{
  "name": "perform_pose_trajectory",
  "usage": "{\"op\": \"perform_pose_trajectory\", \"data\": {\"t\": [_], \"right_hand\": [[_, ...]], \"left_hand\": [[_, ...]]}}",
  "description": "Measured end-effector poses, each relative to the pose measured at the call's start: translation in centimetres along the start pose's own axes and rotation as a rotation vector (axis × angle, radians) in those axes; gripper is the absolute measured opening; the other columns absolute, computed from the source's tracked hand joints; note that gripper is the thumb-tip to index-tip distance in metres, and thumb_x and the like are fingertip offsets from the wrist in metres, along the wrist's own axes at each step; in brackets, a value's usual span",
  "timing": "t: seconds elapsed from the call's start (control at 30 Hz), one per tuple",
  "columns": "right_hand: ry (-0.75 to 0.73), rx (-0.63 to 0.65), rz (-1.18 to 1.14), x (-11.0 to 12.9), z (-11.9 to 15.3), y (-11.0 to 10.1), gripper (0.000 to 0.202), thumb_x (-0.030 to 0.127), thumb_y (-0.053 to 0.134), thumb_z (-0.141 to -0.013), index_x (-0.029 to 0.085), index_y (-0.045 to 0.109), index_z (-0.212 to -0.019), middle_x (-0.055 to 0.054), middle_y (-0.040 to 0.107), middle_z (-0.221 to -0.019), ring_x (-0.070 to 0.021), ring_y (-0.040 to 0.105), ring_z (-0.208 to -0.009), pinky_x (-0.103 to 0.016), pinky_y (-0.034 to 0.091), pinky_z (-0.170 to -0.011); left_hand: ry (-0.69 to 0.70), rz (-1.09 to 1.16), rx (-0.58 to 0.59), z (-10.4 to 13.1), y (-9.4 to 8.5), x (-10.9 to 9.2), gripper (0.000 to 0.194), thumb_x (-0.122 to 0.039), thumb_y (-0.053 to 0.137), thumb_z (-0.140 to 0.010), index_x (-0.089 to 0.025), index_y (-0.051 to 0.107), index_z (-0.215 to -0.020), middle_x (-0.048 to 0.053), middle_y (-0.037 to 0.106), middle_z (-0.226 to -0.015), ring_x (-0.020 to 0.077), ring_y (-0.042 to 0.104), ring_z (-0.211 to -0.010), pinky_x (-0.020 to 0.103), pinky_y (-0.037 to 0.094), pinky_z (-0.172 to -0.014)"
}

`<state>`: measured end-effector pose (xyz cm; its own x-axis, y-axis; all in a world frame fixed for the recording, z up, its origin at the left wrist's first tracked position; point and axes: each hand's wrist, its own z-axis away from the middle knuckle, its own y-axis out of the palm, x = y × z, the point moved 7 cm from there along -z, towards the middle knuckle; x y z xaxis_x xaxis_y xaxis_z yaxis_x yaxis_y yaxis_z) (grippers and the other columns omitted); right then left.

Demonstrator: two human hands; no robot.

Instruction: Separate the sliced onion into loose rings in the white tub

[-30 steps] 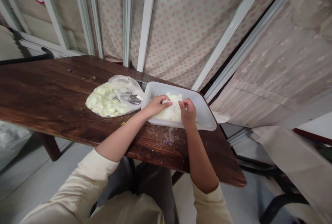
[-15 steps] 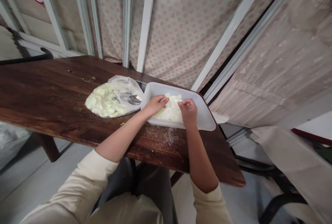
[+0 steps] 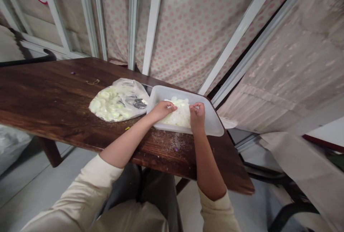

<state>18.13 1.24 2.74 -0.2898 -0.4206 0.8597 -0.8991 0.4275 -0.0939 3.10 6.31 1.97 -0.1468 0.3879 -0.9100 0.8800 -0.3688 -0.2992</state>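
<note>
A white plastic tray [image 3: 215, 122] holds a heap of thin, pale, whitish-green slices [image 3: 179, 115]. Over the heap's left side is my left hand [image 3: 162, 110], thumb and fingers pinched together. My right hand [image 3: 197, 114] hovers at the heap's right side, its fingers curled in to the thumb. Anything between the fingertips of either hand is too small to make out. Left of the tray lies a clear plastic bag [image 3: 118, 99] with more pale green rounds inside.
The dark wooden table [image 3: 48, 96] has white grains [image 3: 172, 144] scattered along its front edge. A rubber-band-like loop [image 3: 92, 82] lies further left. Behind stands a glazed partition with a dotted curtain [image 3: 182, 38]. A black chair arm [image 3: 290, 210] is at lower right.
My hands have moved slightly apart: the right hand shifted a little to the right, while the left dipped slightly. More slices show at the back of the heap.
</note>
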Motion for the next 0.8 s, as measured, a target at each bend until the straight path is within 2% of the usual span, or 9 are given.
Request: {"op": "perform_pose_trajectory", "data": {"t": [0.13,0.27,0.37,0.43,0.53,0.63,0.73,0.8], "right_hand": [[0.028,0.008,0.029,-0.1,0.1,0.1,0.02,0.035,0.051,-0.077,0.024,0.035,-0.078,0.011,0.028,-0.046,-0.0066,0.02,-0.039,-0.021,0.017,-0.04],[0.041,0.007,0.027,-0.1,0.1,0.1,0.018,0.034,0.05,-0.078,0.024,0.036,-0.077,0.011,0.027,-0.044,-0.0064,0.019,-0.038,-0.021,0.015,-0.039],[0.045,0.005,0.041,-0.2,0.1,0.1,0.017,0.034,0.051,-0.077,0.024,0.037,-0.077,0.011,0.027,-0.044,-0.0065,0.019,-0.038,-0.022,0.015,-0.039],[0.054,-0.006,0.037,-0.4,0.0,0.0,0.017,0.034,0.051,-0.077,0.024,0.038,-0.077,0.011,0.028,-0.044,-0.0065,0.02,-0.039,-0.022,0.015,-0.04],[0.066,-0.059,0.035,-0.9,-0.1,-0.4,0.017,0.033,0.052,-0.075,0.023,0.039,-0.075,0.01,0.031,-0.047,-0.0066,0.023,-0.041,-0.022,0.017,-0.042],[0.068,-0.107,0.053,-1.3,-0.3,-0.8,0.015,0.03,0.052,-0.073,0.022,0.04,-0.073,0.009,0.033,-0.05,-0.0069,0.026,-0.044,-0.022,0.021,-0.044],[0.073,-0.118,0.045,-1.6,-0.5,-0.9,0.013,0.028,0.052,-0.071,0.021,0.041,-0.073,0.008,0.037,-0.053,-0.0076,0.032,-0.048,-0.022,0.026,-0.048],[0.073,-0.121,0.035,-1.8,-0.6,-1.0,0.013,0.028,0.051,-0.071,0.021,0.041,-0.074,0.008,0.039,-0.055,-0.0081,0.034,-0.05,-0.023,0.028,-0.051]], "left_hand": [[-0.032,-0.038,-0.01,-0.1,0.0,0.3,0.03,-0.044,0.058,-0.068,-0.014,0.061,-0.069,0.001,0.059,-0.069,0.0123,0.048,-0.066,0.025,0.035,-0.066],[-0.062,-0.103,-0.019,-0.1,0.0,0.6,0.034,-0.045,0.049,-0.075,-0.014,0.057,-0.066,0.0,0.053,-0.06,0.0105,0.043,-0.057,0.025,0.033,-0.058],[-0.08,-0.127,0.022,0.0,0.3,0.5,0.037,-0.047,0.045,-0.077,-0.014,0.053,-0.062,0.0,0.049,-0.057,0.0105,0.042,-0.055,0.025,0.033,-0.057],[-0.09,-0.114,0.015,0.2,0.3,0.5,0.037,-0.049,0.046,-0.076,-0.014,0.055,-0.071,0.001,0.053,-0.063,0.012,0.046,-0.06,0.025,0.036,-0.059],[-0.112,0.003,-0.082,0.3,-0.1,0.6,0.039,-0.049,0.048,-0.075,-0.016,0.054,-0.094,0.006,0.058,-0.088,0.016,0.053,-0.078,0.027,0.042,-0.065],[-0.117,0.215,-0.153,0.2,-0.8,0.8,0.039,-0.048,0.046,-0.077,-0.017,0.049,-0.102,0.011,0.051,-0.114,0.0201,0.05,-0.102,0.028,0.046,-0.073],[-0.16,0.432,-0.203,-0.3,-2.2,1.4,0.04,-0.05,0.043,-0.078,-0.019,0.047,-0.104,0.011,0.046,-0.121,0.0227,0.048,-0.109,0.031,0.048,-0.075],[-0.148,0.509,-0.281,-0.6,-4.1,1.6,0.041,-0.05,0.037,-0.081,-0.019,0.045,-0.105,0.012,0.048,-0.119,0.0225,0.051,-0.104,0.033,0.049,-0.074]]}}
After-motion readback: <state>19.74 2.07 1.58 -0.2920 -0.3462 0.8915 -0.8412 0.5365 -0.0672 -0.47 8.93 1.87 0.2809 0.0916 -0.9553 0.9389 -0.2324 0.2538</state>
